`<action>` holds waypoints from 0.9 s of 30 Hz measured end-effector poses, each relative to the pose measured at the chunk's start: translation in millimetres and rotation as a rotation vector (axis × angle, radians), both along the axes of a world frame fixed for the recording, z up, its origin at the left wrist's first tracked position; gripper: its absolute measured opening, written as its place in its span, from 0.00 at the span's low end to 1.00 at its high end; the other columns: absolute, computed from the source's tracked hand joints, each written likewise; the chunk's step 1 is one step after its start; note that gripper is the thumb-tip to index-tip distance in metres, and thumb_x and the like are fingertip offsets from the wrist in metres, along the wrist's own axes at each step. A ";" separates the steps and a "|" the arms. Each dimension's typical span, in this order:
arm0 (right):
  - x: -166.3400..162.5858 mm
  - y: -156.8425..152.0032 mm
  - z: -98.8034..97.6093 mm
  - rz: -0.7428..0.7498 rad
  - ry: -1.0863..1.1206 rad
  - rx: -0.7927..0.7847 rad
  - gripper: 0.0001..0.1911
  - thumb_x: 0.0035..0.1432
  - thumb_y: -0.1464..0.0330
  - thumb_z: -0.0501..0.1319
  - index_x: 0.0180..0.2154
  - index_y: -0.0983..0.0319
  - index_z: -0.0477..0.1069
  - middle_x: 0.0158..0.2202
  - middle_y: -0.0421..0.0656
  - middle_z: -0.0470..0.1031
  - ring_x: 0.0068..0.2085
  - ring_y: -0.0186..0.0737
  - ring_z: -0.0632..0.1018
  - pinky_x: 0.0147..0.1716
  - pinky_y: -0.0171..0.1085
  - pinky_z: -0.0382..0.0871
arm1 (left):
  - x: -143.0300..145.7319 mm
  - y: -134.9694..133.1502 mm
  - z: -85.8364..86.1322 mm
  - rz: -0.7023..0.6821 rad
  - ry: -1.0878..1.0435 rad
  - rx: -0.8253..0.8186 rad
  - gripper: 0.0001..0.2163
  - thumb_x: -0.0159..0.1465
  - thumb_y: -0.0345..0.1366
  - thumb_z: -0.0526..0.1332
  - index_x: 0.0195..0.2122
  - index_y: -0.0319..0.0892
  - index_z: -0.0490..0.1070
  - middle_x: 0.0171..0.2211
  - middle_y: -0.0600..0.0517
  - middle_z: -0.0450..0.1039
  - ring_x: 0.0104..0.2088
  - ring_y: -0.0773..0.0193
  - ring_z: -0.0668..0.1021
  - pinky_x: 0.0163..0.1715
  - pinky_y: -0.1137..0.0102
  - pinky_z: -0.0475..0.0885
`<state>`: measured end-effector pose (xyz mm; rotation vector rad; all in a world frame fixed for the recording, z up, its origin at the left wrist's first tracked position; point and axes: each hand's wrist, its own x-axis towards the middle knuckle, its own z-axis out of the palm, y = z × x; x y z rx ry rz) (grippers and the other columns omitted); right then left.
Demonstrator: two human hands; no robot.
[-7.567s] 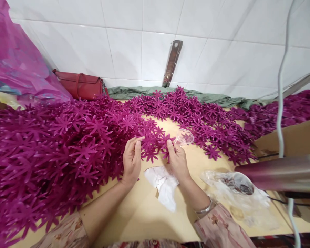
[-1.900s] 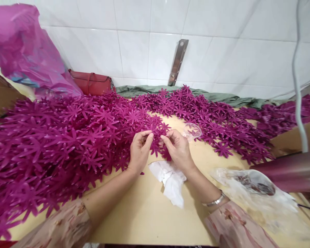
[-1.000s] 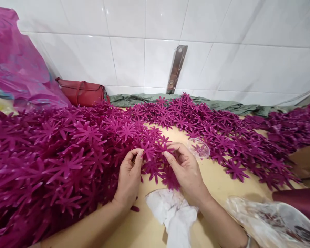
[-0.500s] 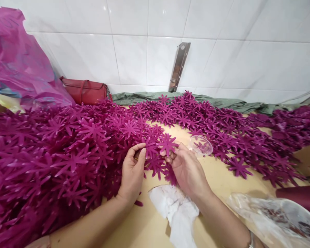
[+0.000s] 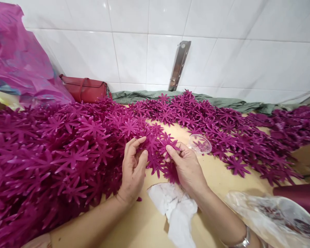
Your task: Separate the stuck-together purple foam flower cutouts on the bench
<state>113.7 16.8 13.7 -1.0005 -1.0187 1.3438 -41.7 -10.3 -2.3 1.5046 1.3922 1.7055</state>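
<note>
A magenta artificial flower petal piece (image 5: 167, 141), star-shaped with narrow lobes, is pinched between the thumb and fingers of my right hand (image 5: 187, 165). My left hand (image 5: 134, 165) is just left of it, thumb and fingers apart, with nothing visible between them. Its fingertips are close to the edge of a large heap of the same petal pieces (image 5: 72, 158). Below and between my hands, more loose petal pieces (image 5: 155, 162) lie on the pale yellow tabletop (image 5: 134, 224).
A clear plastic dish (image 5: 200, 144) with petal bits stands right of my right hand. Crumpled white paper (image 5: 173, 203) lies in front. A second petal heap (image 5: 222, 134) runs along the back right. A clear plastic bag (image 5: 268, 213), red purse (image 5: 84, 90) and pink bag (image 5: 23, 58) sit around.
My left thumb and fingers have spread further apart. My right thumb has come over the top of the petal piece, which has tilted.
</note>
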 end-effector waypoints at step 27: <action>5.2 -1.2 -8.4 -0.131 -0.399 0.374 0.12 0.71 0.62 0.57 0.51 0.57 0.75 0.53 0.45 0.78 0.56 0.43 0.76 0.63 0.46 0.65 | 3.7 10.6 -8.3 -0.082 -0.311 -0.042 0.06 0.66 0.40 0.67 0.38 0.43 0.77 0.41 0.51 0.73 0.43 0.64 0.76 0.49 0.72 0.72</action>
